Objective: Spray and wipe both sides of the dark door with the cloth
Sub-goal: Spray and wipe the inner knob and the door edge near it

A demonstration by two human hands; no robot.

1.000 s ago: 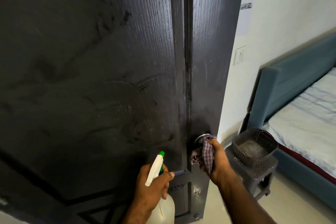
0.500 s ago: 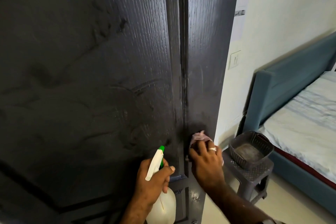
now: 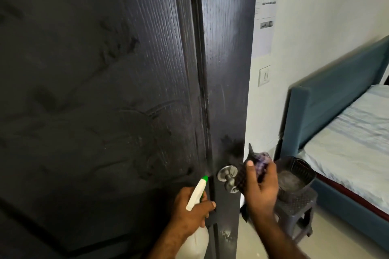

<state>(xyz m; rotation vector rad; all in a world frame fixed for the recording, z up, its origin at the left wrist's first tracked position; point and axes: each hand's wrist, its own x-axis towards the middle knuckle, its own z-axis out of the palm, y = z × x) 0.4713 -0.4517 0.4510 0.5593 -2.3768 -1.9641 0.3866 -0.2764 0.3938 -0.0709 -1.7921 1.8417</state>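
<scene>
The dark wood-grain door (image 3: 126,90) fills the left and middle of the view, with smeared wipe marks on its face. A silver round knob (image 3: 228,176) sits near its right edge. My left hand (image 3: 191,212) grips a white spray bottle (image 3: 195,237) with a green nozzle tip, low in front of the door. My right hand (image 3: 260,187) holds a checked purple cloth (image 3: 261,163) bunched in its fingers, just right of the knob at the door's edge.
A grey plastic stool (image 3: 294,212) with a dark mesh basket (image 3: 294,174) on it stands right of the door. Behind it is a teal bed frame (image 3: 328,101) with a light sheet. A wall switch (image 3: 264,75) and papers (image 3: 266,14) are on the white wall.
My right hand with the cloth moved from over the knob area to the right, off the door's edge, uncovering the knob. The left hand and bottle stayed about where they were.
</scene>
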